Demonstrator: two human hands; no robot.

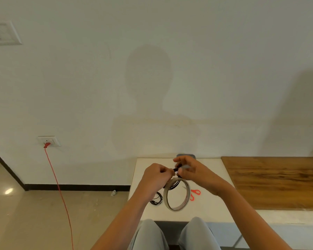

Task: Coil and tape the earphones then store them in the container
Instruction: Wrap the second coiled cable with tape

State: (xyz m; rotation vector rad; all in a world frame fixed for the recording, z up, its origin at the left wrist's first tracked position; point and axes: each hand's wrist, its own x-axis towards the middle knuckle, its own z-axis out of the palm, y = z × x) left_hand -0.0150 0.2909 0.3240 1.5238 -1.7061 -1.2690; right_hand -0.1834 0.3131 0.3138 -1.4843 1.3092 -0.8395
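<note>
Both hands meet above the white table point(206, 210). My left hand point(156, 175) and my right hand point(190, 170) pinch a black coiled earphone cable point(176, 169) between them, with a strip of clear tape at the right fingertips. A roll of clear tape point(177, 194) hangs tilted below the hands; part of the black cable point(173, 185) shows through its ring. A second black earphone bundle point(156, 200) lies on the table under my left wrist. A dark container point(186, 156) stands at the table's far edge, mostly hidden behind my right hand.
Red-handled scissors point(194, 193) lie on the table right of the tape roll. A wooden board point(275, 181) covers the right side. A red cord point(60, 192) runs from a wall socket point(48, 141) down to the floor at left. My knees sit below the table's near edge.
</note>
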